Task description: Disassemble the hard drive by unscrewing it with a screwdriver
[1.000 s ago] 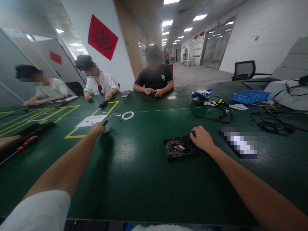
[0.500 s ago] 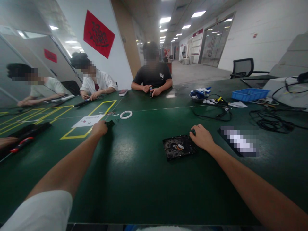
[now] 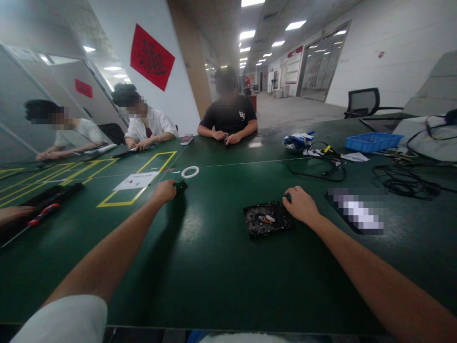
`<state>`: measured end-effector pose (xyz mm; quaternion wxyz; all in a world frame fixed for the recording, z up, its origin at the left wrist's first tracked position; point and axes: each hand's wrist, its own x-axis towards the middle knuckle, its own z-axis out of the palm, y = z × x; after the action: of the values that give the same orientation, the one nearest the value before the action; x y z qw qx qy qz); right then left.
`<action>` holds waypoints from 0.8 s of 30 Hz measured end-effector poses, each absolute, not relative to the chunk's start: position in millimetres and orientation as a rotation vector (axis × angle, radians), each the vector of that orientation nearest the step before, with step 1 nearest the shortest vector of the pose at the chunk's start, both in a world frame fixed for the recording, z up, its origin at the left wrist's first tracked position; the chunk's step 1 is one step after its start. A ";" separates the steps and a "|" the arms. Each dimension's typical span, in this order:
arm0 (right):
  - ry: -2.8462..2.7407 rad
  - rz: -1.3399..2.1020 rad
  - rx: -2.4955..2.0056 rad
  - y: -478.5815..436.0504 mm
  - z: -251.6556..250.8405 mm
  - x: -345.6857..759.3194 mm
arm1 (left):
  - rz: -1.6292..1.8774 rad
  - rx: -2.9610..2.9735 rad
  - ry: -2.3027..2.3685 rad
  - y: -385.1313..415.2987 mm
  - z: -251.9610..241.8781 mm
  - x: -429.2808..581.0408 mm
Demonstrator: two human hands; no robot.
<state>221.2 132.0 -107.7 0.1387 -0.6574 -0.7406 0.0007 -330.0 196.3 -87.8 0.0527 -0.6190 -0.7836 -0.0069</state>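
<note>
My left hand [image 3: 164, 191] reaches far out over the green table [image 3: 214, 267] with its fingers closed on a small dark green part [image 3: 180, 184]. My right hand [image 3: 300, 206] rests at the far right corner of an opened black hard drive [image 3: 267, 219], fingers curled on its edge. The drive lies flat with its inside parts showing. A white ring [image 3: 190, 171] lies just beyond my left hand.
A yellow taped rectangle with a white paper sheet [image 3: 135, 180] lies to the left. A red-handled tool [image 3: 43, 212] lies at the far left. Black cables [image 3: 403, 183], a blue tray [image 3: 371, 141] and a blurred flat item [image 3: 357, 212] are on the right. Three people sit across the table.
My left hand has moved right, out of the yellow rectangle toward the table's middle, with the small dark part in its fingers. My right hand has stayed on the hard drive.
</note>
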 end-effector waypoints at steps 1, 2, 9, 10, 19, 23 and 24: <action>-2.138 0.001 -1.904 131.8 -107.5 220.9 | -0.017 -1.896 -2.374 195.8 -87.6 -326.8; -2.137 -0.001 -1.905 131.6 -107.5 220.7 | -0.012 -1.916 -2.361 195.0 -87.4 -323.5; -2.138 0.018 -1.918 130.7 -107.1 220.9 | 0.013 -2.033 -2.269 182.6 -79.1 -303.8; -2.135 0.020 -1.922 130.5 -107.0 221.0 | 0.003 -2.010 -2.282 179.5 -77.3 -302.7; -2.138 0.017 -1.927 130.0 -108.6 220.4 | -0.044 -1.730 -2.385 114.4 -79.2 -299.9; -2.142 0.038 -1.943 128.6 -104.5 218.6 | -0.032 -1.769 -2.395 91.9 -88.2 -284.5; -2.145 0.042 -1.945 128.3 -103.5 218.3 | -0.037 -1.778 -2.397 90.9 -90.5 -279.2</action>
<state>218.3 128.3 -103.5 0.1228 -0.6665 -0.7351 0.0145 -279.2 90.9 -90.5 0.0785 -0.5939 -0.8006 -0.0125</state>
